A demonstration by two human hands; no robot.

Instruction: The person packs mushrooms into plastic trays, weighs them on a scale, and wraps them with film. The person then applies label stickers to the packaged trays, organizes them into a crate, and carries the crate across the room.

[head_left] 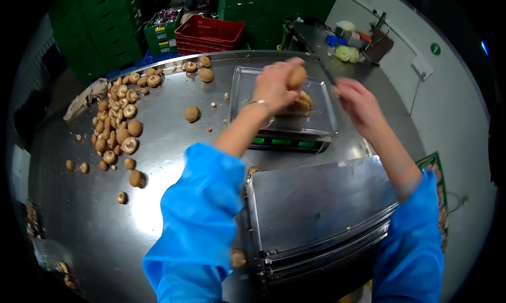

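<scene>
My left hand point(275, 88) is closed around a brown mushroom point(297, 78), above the metal tray point(322, 113) of a weighing scale point(289, 143) with green displays. Below that hand more mushrooms point(302, 103) rest on the tray, partly hidden by the hand and wrist. Just past the tray's right edge, my right hand point(360, 103) is raised with its fingers pinched together. A small pale brown bit point(336, 91) shows at its fingertips, too blurred to name.
A heap of brown mushrooms point(112, 121) covers the left of the steel table point(174, 87), with several loose ones around it. A metal box-shaped machine point(321, 203) stands in front. Behind are a red crate point(208, 35) and green crates point(108, 23); cabbages point(347, 53) lie far right.
</scene>
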